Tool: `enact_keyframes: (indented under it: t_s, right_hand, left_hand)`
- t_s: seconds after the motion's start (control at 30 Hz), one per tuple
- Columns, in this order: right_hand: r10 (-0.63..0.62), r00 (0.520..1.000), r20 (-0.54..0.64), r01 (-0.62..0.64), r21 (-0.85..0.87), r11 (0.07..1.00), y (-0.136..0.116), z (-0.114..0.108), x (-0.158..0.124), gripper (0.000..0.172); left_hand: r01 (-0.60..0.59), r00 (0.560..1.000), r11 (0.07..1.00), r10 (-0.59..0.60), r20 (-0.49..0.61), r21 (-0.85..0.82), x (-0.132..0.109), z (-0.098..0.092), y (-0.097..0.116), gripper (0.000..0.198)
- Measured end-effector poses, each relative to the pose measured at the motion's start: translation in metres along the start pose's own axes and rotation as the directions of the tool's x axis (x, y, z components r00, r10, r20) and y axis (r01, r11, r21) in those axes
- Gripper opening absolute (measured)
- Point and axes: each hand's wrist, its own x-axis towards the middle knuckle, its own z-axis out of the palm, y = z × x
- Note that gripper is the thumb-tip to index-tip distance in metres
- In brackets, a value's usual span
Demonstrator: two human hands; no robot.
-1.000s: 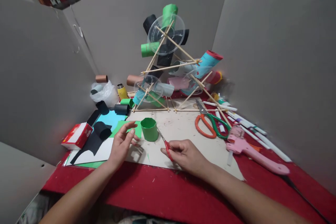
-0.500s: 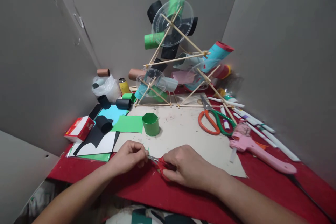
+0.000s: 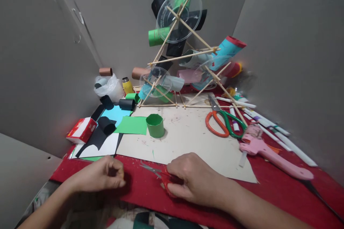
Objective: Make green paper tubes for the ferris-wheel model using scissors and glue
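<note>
My right hand [image 3: 192,179] grips small red-handled scissors [image 3: 157,173] near the table's front edge, blades pointing left over the red table cover [image 3: 150,193]. My left hand [image 3: 100,178] is curled into a pinch a little to the left of the blades; what its fingers hold is hidden. Behind them a green paper cup [image 3: 155,125] stands on a beige cardboard sheet [image 3: 188,136], beside a green paper sheet [image 3: 131,125].
A stick-and-paper-roll model [image 3: 182,50] stands at the back. Large orange-and-green scissors [image 3: 223,121], a pink glue gun [image 3: 268,152] and white glue sticks [image 3: 271,128] lie on the right. Black, blue and white paper [image 3: 103,132], a red box [image 3: 82,130] and a plastic bag [image 3: 107,87] sit left.
Both hands drew back from beside the green cup to the front edge. The left hand closed into a pinch, met the scissor tips, then moved left away from them.
</note>
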Motion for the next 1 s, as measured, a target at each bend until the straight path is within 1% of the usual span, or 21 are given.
enact_keyframes:
  t_s: [0.03, 0.07, 0.1, 0.13, 0.17, 0.2, 0.23, 0.27, 0.33, 0.37, 0.4, 0.43, 0.47, 0.5, 0.57, 0.67, 0.73, 0.8, 0.87, 0.93, 1.0]
  right_hand:
    - [-0.027, 0.999, -0.043, 0.028, 0.007, 1.000, 0.000, 0.002, -0.001, 0.021]
    - [-0.056, 0.994, -0.096, 0.057, 0.009, 0.998, 0.000, 0.003, -0.002, 0.023]
    - [-0.083, 0.984, -0.157, 0.086, 0.006, 0.996, 0.000, 0.003, -0.002, 0.025]
    - [-0.110, 0.968, -0.224, 0.114, 0.003, 0.994, -0.001, 0.003, -0.003, 0.026]
    - [-0.135, 0.947, -0.291, 0.141, 0.000, 0.990, -0.001, 0.002, -0.003, 0.027]
    - [-0.154, 0.922, -0.354, 0.165, 0.000, 0.986, -0.001, 0.000, -0.004, 0.029]
    - [-0.164, 0.896, -0.412, 0.182, 0.004, 0.983, -0.002, -0.001, -0.004, 0.030]
    - [-0.165, 0.869, -0.466, 0.192, 0.009, 0.981, -0.002, -0.004, -0.005, 0.031]
    - [-0.135, 0.822, -0.554, 0.178, 0.025, 0.984, -0.001, -0.008, -0.006, 0.032]
    - [-0.105, 0.803, -0.587, 0.154, 0.034, 0.987, -0.001, -0.010, -0.007, 0.032]
    - [-0.074, 0.786, -0.614, 0.128, 0.045, 0.991, 0.000, -0.012, -0.008, 0.031]
    - [-0.044, 0.771, -0.636, 0.102, 0.055, 0.993, 0.001, -0.013, -0.009, 0.030]
    - [-0.019, 0.757, -0.653, 0.079, 0.062, 0.995, 0.001, -0.015, -0.009, 0.030]
    - [-0.002, 0.745, -0.667, 0.061, 0.065, 0.996, 0.002, -0.016, -0.010, 0.029]
    - [0.006, 0.725, -0.688, 0.049, 0.060, 0.997, 0.003, -0.018, -0.009, 0.029]
    - [0.006, 0.714, -0.700, 0.042, 0.051, 0.998, 0.003, -0.021, -0.007, 0.028]
    - [0.019, 0.700, -0.714, 0.022, 0.048, 0.999, 0.003, -0.022, -0.007, 0.028]
    - [0.044, 0.672, -0.739, -0.016, 0.045, 0.999, 0.004, -0.022, -0.007, 0.028]
    - [0.073, 0.649, -0.757, -0.061, 0.043, 0.997, 0.005, -0.022, -0.008, 0.029]
    - [0.097, 0.649, -0.755, -0.094, 0.047, 0.995, 0.007, -0.022, -0.008, 0.030]
    - [0.109, 0.672, -0.732, -0.102, 0.054, 0.993, 0.010, -0.023, -0.008, 0.031]
  left_hand:
    - [0.019, 0.999, 0.999, -0.021, 0.037, 0.049, -0.005, -0.001, 0.003, 0.014]
    - [0.013, 0.999, 0.996, -0.017, 0.048, 0.089, -0.009, -0.001, 0.007, 0.022]
    - [-0.015, 1.000, 0.993, 0.013, 0.023, 0.115, -0.010, -0.002, 0.011, 0.027]
    - [-0.055, 0.998, 0.987, 0.059, -0.023, 0.148, -0.010, -0.002, 0.015, 0.026]
    - [-0.094, 0.989, 0.978, 0.114, -0.098, 0.188, -0.007, -0.001, 0.018, 0.023]
    - [-0.127, 0.968, 0.964, 0.172, -0.184, 0.234, -0.002, -0.001, 0.021, 0.021]
    - [-0.151, 0.935, 0.947, 0.230, -0.268, 0.285, 0.004, -0.001, 0.024, 0.020]
    - [-0.171, 0.891, 0.927, 0.290, -0.350, 0.334, 0.012, -0.001, 0.026, 0.020]
    - [-0.199, 0.813, 0.876, 0.398, -0.425, 0.440, 0.030, -0.002, 0.029, 0.023]
    - [-0.240, 0.755, 0.821, 0.493, -0.432, 0.518, 0.040, -0.003, 0.030, 0.025]
    - [-0.276, 0.687, 0.746, 0.594, -0.419, 0.606, 0.050, -0.004, 0.032, 0.028]
    - [-0.290, 0.635, 0.666, 0.671, -0.382, 0.688, 0.060, -0.006, 0.033, 0.031]
    - [-0.297, 0.592, 0.590, 0.731, -0.340, 0.751, 0.070, -0.008, 0.035, 0.032]
    - [-0.291, 0.578, 0.534, 0.760, -0.299, 0.794, 0.079, -0.010, 0.037, 0.032]
    - [-0.305, 0.588, 0.441, 0.785, -0.197, 0.844, 0.096, -0.013, 0.041, 0.029]
    - [-0.346, 0.633, 0.387, 0.769, -0.092, 0.854, 0.117, -0.016, 0.048, 0.023]
    - [-0.373, 0.655, 0.393, 0.753, -0.061, 0.841, 0.128, -0.017, 0.051, 0.018]
    - [-0.398, 0.685, 0.408, 0.728, -0.029, 0.822, 0.137, -0.017, 0.054, 0.014]
    - [-0.411, 0.730, 0.433, 0.684, 0.004, 0.802, 0.144, -0.017, 0.055, 0.021]
    - [-0.415, 0.766, 0.461, 0.642, 0.028, 0.785, 0.150, -0.018, 0.054, 0.027]
    - [-0.424, 0.778, 0.482, 0.628, 0.036, 0.767, 0.153, -0.019, 0.053, 0.028]
